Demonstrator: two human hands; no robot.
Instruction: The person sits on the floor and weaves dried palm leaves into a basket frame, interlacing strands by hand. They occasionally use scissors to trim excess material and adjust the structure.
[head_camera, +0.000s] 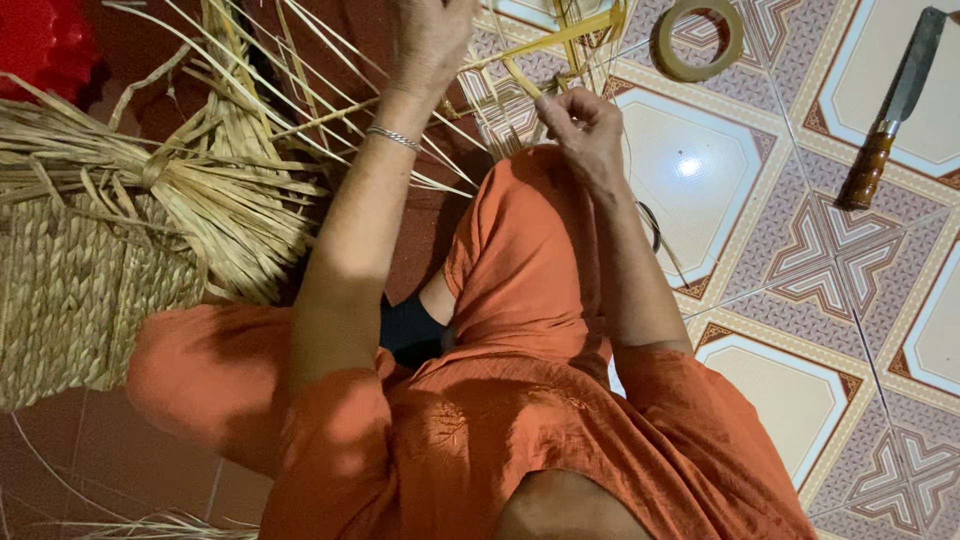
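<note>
Seated on a patterned tile floor in orange clothing, one raised knee serving as landmark. Just beyond the knee, right hand curled, thumb and fingertips pinching a flat yellow strip; strip's long axis slanted from the fingers up and away to the left, toward a small woven start of yellow strips lying on the tiles further beyond the knee. Left of the knee and higher, left hand raised with wrist bent, silver bracelet on the forearm; fingers cut off by the picture's top edge, so grip cannot be told. Thin pale strands fanned out left of the knee, running slantwise from the dried bundle toward the hands. Far left of the knee, a woven straw basket with a tied bundle of dried leaves on top, loose ends pointing right. Red plastic thing at the far upper left. Beyond and right of the knee, a ring of tan tape flat on the floor; further right, a knife with brown wooden handle, blade pointing away, long axis nearly upright in view. No labels or printed packages visible.
</note>
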